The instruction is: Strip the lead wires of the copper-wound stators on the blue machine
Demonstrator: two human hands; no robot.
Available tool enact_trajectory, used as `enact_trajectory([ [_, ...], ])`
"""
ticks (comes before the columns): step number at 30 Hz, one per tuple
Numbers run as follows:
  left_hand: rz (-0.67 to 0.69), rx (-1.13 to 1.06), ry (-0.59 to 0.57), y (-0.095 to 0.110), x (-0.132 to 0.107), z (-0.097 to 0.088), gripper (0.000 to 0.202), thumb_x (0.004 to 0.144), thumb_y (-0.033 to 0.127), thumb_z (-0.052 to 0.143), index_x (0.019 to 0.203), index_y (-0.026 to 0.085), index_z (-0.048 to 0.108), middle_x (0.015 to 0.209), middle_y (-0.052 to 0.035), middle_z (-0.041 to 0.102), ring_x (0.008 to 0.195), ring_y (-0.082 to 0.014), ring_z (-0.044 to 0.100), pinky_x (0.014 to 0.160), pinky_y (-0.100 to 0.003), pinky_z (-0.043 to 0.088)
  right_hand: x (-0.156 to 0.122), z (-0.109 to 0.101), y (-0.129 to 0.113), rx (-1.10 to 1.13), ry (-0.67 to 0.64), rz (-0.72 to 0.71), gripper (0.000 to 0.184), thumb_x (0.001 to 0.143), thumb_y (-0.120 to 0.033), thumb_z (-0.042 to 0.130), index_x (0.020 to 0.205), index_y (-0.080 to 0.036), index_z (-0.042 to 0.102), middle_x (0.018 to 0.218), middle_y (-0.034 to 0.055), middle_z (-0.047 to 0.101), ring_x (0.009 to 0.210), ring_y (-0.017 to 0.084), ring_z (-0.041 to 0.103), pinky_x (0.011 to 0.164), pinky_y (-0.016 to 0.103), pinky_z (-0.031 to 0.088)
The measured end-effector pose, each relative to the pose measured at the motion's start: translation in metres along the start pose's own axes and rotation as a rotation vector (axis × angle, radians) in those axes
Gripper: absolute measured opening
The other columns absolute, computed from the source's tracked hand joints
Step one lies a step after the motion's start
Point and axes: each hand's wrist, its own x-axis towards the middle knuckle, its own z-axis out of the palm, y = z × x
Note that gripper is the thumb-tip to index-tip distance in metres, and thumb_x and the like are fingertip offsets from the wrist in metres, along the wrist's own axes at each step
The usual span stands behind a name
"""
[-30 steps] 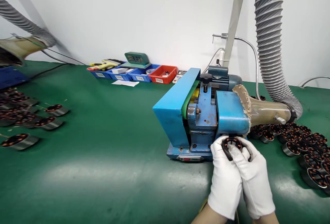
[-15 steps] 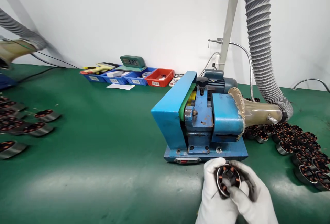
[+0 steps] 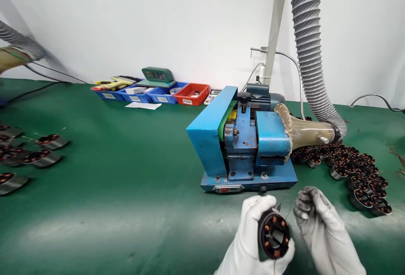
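My left hand [image 3: 253, 233], in a white glove, is closed around a motor stator [image 3: 274, 235]. The stator is a round black-faced part with copper windings around its opening, and that face is turned towards me. Thin wire ends stick out from its upper right and lower edges. My right hand [image 3: 321, 224], gloved with dark-stained fingertips, is apart from it on the right. Its fingers are curled and pressed against the thumb; whatever they may hold is hidden. Just beyond both hands stands a blue belt grinder [image 3: 243, 148].
More stators [image 3: 360, 199] stand grouped at the right, with others [image 3: 42, 157] at the left. A grey hose [image 3: 306, 34] runs to the grinder's duct. Along the wall sit blue bins [image 3: 163, 98], a red bin [image 3: 191, 93] and a clock [image 3: 157, 74] on the green table [image 3: 126, 161].
My right hand has let go of the stator and moved away to the right. The stator stays in my left hand, turned and lowered slightly. The view has shifted a little to the right.
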Motion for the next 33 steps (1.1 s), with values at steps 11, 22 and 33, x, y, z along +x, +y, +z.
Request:
enact_trajectory([
  [11,0.325,0.132,-0.004,-0.006,0.004,0.005,0.058,0.065,0.003,0.062,0.115,0.027,0.044,0.097,-0.0019,0.045,0.089,-0.0174,0.053,0.073,-0.027,0.051,0.010,0.011,0.002,0.274,0.028,0.004,0.017,0.062,-0.028,0.086,0.074,-0.023,0.076,0.068,-0.0029,0.073,0.055,0.006,0.064,0.055,0.011,0.053],
  [22,-0.402,-0.321,0.056,-0.021,0.031,0.032,0.051,0.077,0.032,0.064,0.119,0.024,0.036,0.118,-0.0116,0.051,0.101,-0.0250,0.062,0.089,-0.047,0.052,0.018,0.028,0.037,-0.626,0.085,-0.227,0.044,0.058,-0.028,0.078,0.100,-0.017,0.068,0.090,0.0091,0.078,0.083,0.027,0.074,0.072,0.033,0.060],
  [33,-0.522,-0.689,0.170,-0.021,0.060,0.053,0.019,0.087,0.022,0.043,0.106,0.024,0.044,0.094,-0.0055,0.066,0.083,-0.0179,0.069,0.076,-0.035,0.058,0.044,0.039,0.028,-0.651,0.061,-0.243,0.034,0.068,-0.033,0.073,0.097,-0.016,0.067,0.091,0.0094,0.078,0.082,0.024,0.074,0.072,0.030,0.060],
])
